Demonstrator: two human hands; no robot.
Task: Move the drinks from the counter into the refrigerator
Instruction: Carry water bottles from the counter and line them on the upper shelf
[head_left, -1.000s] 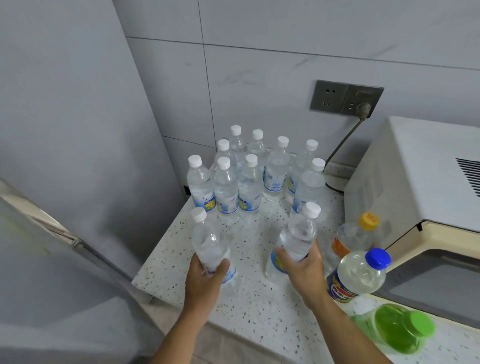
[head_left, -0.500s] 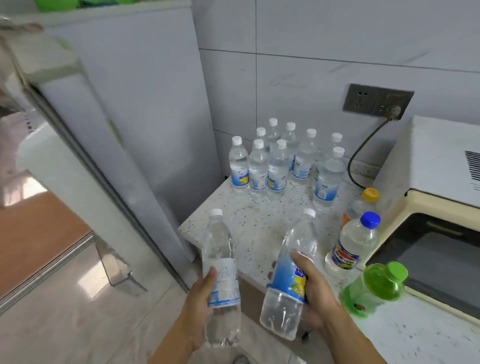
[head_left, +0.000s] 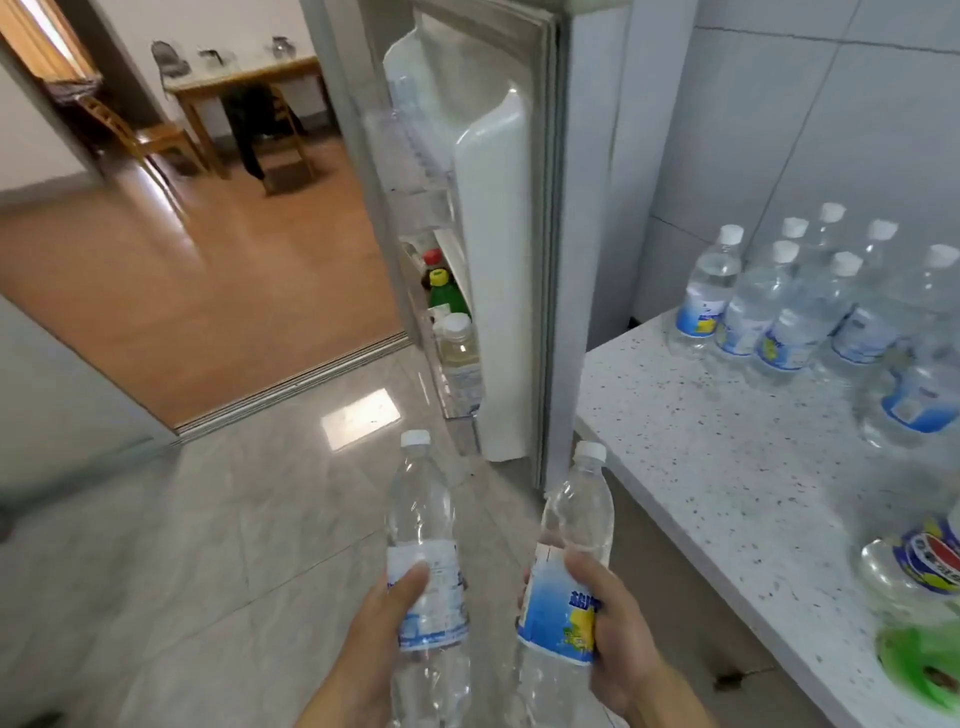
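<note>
You stand in a home kitchen: a white refrigerator (head_left: 587, 218) with its door open beside a white speckled stone counter (head_left: 727, 467), grey wall tiles (head_left: 831, 130), and a wooden dining table (head_left: 244, 83) beyond the doorway.

Two hands (head_left: 387, 631) are each gripping one clear water bottle (head_left: 426, 551). At least eight more white-capped water bottles (head_left: 709, 291) are standing on the tabletop (head_left: 727, 467). Three bottles are sitting in the refrigerator door (head_left: 498, 260).
</note>
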